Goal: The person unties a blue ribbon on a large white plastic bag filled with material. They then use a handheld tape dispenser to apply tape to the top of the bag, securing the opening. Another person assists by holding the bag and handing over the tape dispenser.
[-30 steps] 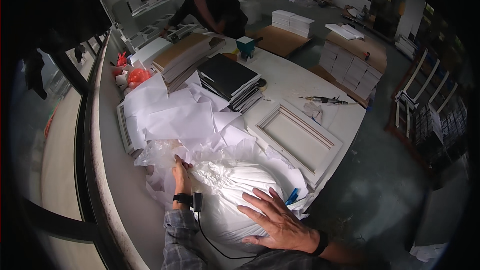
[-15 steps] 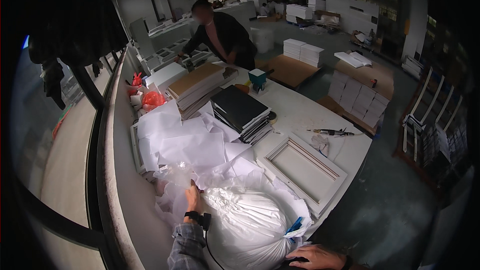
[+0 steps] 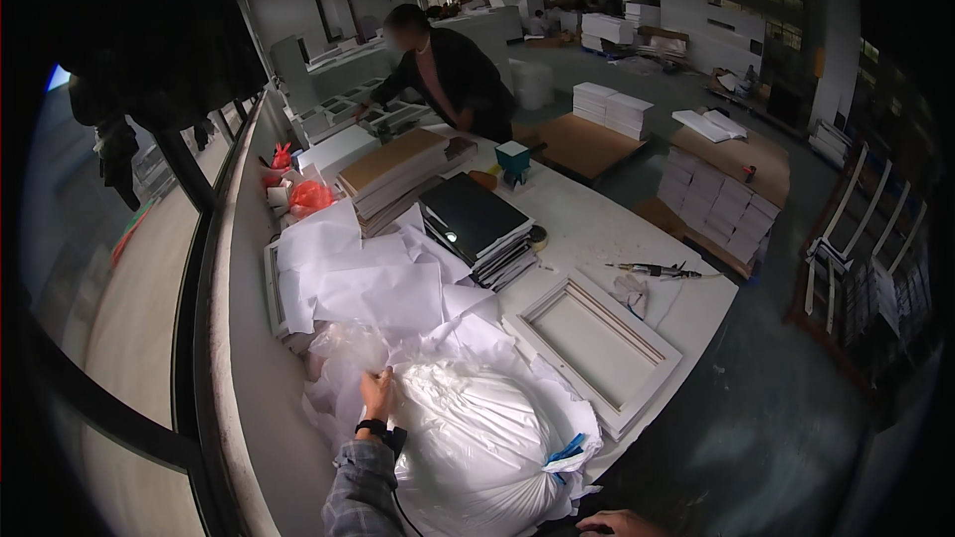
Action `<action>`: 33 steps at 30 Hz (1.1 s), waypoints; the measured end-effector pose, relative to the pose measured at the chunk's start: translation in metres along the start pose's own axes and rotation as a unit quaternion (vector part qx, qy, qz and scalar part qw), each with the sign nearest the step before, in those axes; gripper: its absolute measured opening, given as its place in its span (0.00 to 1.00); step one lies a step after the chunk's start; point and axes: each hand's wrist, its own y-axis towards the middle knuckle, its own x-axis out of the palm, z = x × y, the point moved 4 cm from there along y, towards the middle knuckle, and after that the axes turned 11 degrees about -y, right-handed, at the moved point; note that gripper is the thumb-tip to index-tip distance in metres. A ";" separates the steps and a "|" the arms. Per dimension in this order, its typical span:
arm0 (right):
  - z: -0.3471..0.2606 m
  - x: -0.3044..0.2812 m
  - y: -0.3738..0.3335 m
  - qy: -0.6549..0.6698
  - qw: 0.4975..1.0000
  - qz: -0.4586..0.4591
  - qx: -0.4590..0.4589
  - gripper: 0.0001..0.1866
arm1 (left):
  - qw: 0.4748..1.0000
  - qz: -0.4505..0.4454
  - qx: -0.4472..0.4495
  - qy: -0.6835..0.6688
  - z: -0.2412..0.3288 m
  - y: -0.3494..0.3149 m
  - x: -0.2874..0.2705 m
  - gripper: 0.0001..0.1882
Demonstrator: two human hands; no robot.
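A large, stuffed white plastic bag lies at the near end of the white table, its gathered neck tied with a blue strip on the right. My left hand is closed on the bag's upper left side, where the plastic creases. Crumpled clear plastic film lies against that hand. At the bottom edge, partly cut off, my right hand is beside the bag's tied end with its fingers loosely stretched out. Nothing shows in it.
White paper sheets cover the table beyond the bag. Right of them are a black stack of panels, a white frame and a corded pen-like tool. A co-worker stands at the far end. A window wall borders the left.
My right hand has dropped lower, mostly out of the picture. My left hand, still at the bag, appears slightly lower and to the left; the whole view has shifted a little.
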 end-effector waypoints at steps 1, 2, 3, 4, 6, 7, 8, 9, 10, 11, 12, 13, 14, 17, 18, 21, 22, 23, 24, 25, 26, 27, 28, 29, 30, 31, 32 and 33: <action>0.016 -0.003 -0.007 -0.025 0.999 -0.024 0.020 0.21 | 0.999 0.010 0.034 -0.001 0.012 -0.017 0.004 0.26; 0.030 -0.008 -0.012 -0.049 0.997 -0.047 0.038 0.23 | 0.997 0.020 0.071 -0.003 0.028 -0.030 0.006 0.27; 0.035 -0.021 -0.021 -0.060 0.998 0.004 0.012 0.25 | 0.998 0.025 0.064 -0.016 0.052 -0.048 0.004 0.28; 0.039 -0.032 -0.030 -0.062 0.998 0.033 0.005 0.24 | 0.998 0.020 0.050 -0.022 0.072 -0.066 0.000 0.30; 0.066 -0.042 -0.039 -0.022 0.997 0.068 -0.006 0.21 | 0.992 0.024 0.104 -0.068 0.087 -0.096 -0.013 0.26; 0.079 -0.046 -0.046 -0.005 0.998 0.062 0.010 0.21 | 0.990 0.018 0.107 -0.095 0.104 -0.125 -0.018 0.24; 0.091 -0.050 -0.053 -0.015 0.998 0.050 0.034 0.21 | 0.984 0.022 0.126 -0.123 0.123 -0.154 -0.023 0.23; 0.107 -0.056 -0.065 -0.026 0.996 0.081 0.034 0.19 | 0.979 0.006 0.154 -0.131 0.159 -0.187 -0.019 0.21; 0.122 -0.065 -0.080 -0.039 0.992 0.106 0.053 0.17 | 0.967 -0.025 0.154 -0.200 0.196 -0.225 -0.004 0.17; 0.137 -0.072 -0.095 -0.049 0.988 0.130 0.069 0.15 | 0.964 -0.089 0.156 -0.197 0.228 -0.260 0.010 0.12; 0.158 -0.074 -0.105 -0.044 0.986 0.124 0.101 0.16 | 0.950 -0.148 0.150 -0.229 0.266 -0.307 0.028 0.10; 0.173 -0.079 -0.117 -0.067 0.981 0.142 0.110 0.18 | 0.945 -0.200 0.121 -0.230 0.291 -0.349 0.047 0.10; 0.195 -0.074 -0.128 -0.018 0.979 0.130 0.156 0.19 | 0.936 -0.252 0.057 -0.239 0.297 -0.386 0.066 0.11; 0.268 -0.054 -0.177 0.021 0.960 0.121 0.252 0.20 | 0.868 -0.431 -0.136 -0.205 0.303 -0.486 0.131 0.16; 0.293 -0.039 -0.198 0.020 0.953 0.123 0.276 0.21 | 0.853 -0.489 -0.094 -0.155 0.300 -0.508 0.151 0.21; 0.365 0.017 -0.257 -0.047 0.947 0.167 0.272 0.20 | 0.749 -0.646 -0.107 -0.103 0.304 -0.549 0.192 0.28; 0.357 0.018 -0.264 -0.125 0.946 0.179 0.241 0.20 | 0.751 -0.652 -0.066 -0.084 0.314 -0.553 0.203 0.28; 0.346 0.021 -0.275 -0.203 0.938 0.191 0.208 0.19 | 0.751 -0.657 -0.025 -0.065 0.327 -0.556 0.214 0.28; 0.326 0.018 -0.288 -0.280 0.922 0.200 0.176 0.19 | 0.748 -0.661 0.015 -0.049 0.338 -0.560 0.224 0.28; 0.304 0.007 -0.297 -0.207 0.930 0.197 0.233 0.18 | 0.743 -0.668 0.025 -0.038 0.346 -0.563 0.234 0.27; 0.269 -0.011 -0.302 -0.134 0.928 0.195 0.289 0.18 | 0.736 -0.676 0.040 -0.028 0.356 -0.566 0.245 0.26; 0.255 -0.024 -0.309 -0.062 0.916 0.193 0.347 0.18 | 0.725 -0.686 0.055 -0.022 0.367 -0.570 0.260 0.26; 0.263 -0.020 -0.319 -0.017 0.906 0.199 0.374 0.17 | 0.710 -0.700 0.075 -0.034 0.378 -0.577 0.274 0.24; 0.274 -0.010 -0.334 0.029 0.893 0.204 0.400 0.17 | 0.691 -0.717 0.078 -0.042 0.391 -0.586 0.289 0.24; 0.282 -0.004 -0.342 0.078 0.879 0.206 0.422 0.17 | 0.673 -0.734 0.078 -0.046 0.404 -0.595 0.303 0.24; 0.283 -0.011 -0.342 0.045 0.889 0.183 0.418 0.17 | 0.659 -0.747 0.079 -0.047 0.417 -0.602 0.316 0.23; 0.281 -0.019 -0.344 0.013 0.896 0.161 0.414 0.17 | 0.634 -0.767 0.087 -0.049 0.430 -0.611 0.329 0.20; 0.285 -0.028 -0.339 -0.021 0.903 0.143 0.404 0.17 | 0.623 -0.770 0.112 -0.075 0.441 -0.622 0.343 0.18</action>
